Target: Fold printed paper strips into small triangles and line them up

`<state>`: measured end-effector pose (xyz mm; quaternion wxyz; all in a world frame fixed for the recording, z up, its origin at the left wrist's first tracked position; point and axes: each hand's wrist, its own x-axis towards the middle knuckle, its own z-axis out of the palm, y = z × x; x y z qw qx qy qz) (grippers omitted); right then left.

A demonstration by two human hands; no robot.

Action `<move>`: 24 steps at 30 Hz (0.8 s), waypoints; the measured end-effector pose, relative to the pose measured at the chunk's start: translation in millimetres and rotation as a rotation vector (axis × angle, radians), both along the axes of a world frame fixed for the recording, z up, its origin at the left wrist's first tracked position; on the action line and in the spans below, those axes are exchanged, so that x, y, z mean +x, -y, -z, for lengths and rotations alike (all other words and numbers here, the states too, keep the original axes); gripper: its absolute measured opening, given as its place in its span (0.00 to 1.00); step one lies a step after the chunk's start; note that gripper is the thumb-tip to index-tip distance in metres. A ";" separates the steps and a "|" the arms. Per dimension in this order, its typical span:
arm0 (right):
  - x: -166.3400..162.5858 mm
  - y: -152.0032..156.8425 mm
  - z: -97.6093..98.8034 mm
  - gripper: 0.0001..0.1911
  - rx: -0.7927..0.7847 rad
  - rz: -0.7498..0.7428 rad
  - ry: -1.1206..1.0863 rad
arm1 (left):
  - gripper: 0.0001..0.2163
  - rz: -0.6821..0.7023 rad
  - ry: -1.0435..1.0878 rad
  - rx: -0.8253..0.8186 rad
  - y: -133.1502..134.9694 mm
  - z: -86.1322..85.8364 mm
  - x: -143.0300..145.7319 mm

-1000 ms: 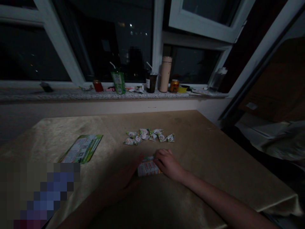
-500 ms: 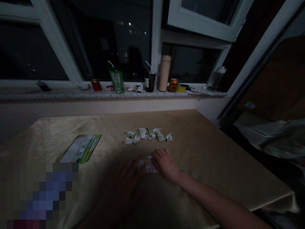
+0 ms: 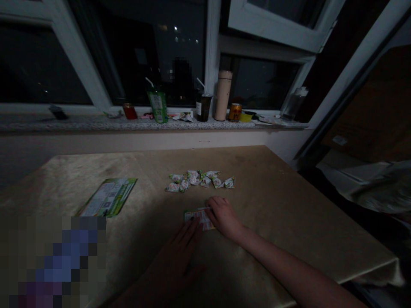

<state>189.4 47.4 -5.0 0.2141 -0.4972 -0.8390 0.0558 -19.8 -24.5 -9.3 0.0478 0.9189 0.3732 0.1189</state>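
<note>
A small printed candy wrapper (image 3: 205, 217), white with green and red print, lies spread flat on the table before me. Stretched out, the fingers of my left hand (image 3: 175, 248) rest on its lower left part; that hand is in shadow. My right hand (image 3: 224, 217) lies palm down at the wrapper's right edge, fingers slightly bent and covering that edge. Neither hand grips anything that I can see. Just beyond them is a loose row of several twisted candies or folded wrappers (image 3: 193, 177) in the same white and green.
A green and white printed bag (image 3: 111, 199) lies flat at the left, near a blurred-out patch. On the windowsill (image 3: 180, 125) stand a green cup (image 3: 158, 107), a dark cup (image 3: 203, 109), a pinkish flask (image 3: 222, 96), a gold can (image 3: 235, 112) and a red jar (image 3: 129, 111).
My left hand has come down onto the wrapper, its fingers moving slightly right. The wrapper now shows flatter, with its green top left corner visible. My right hand has barely moved.
</note>
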 end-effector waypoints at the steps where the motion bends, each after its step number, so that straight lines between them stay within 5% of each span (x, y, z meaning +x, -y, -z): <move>1: 0.4 0.2 -0.4 0.07 0.007 -0.010 -0.018 | 0.36 -0.002 -0.003 -0.011 0.1 -0.4 0.0; 8: 2.8 0.6 1.5 0.11 0.015 -0.183 -0.098 | 0.34 -0.002 -0.012 -0.061 -2.9 -2.9 1.9; 16: 7.0 -10.7 7.2 0.13 -0.150 -0.193 -0.315 | 0.33 -0.014 -0.029 -0.076 -2.1 -6.2 2.4; 24: 3.6 -10.8 2.6 0.10 -0.193 -0.127 -0.303 | 0.32 -0.027 -0.061 -0.089 -3.2 -7.0 4.1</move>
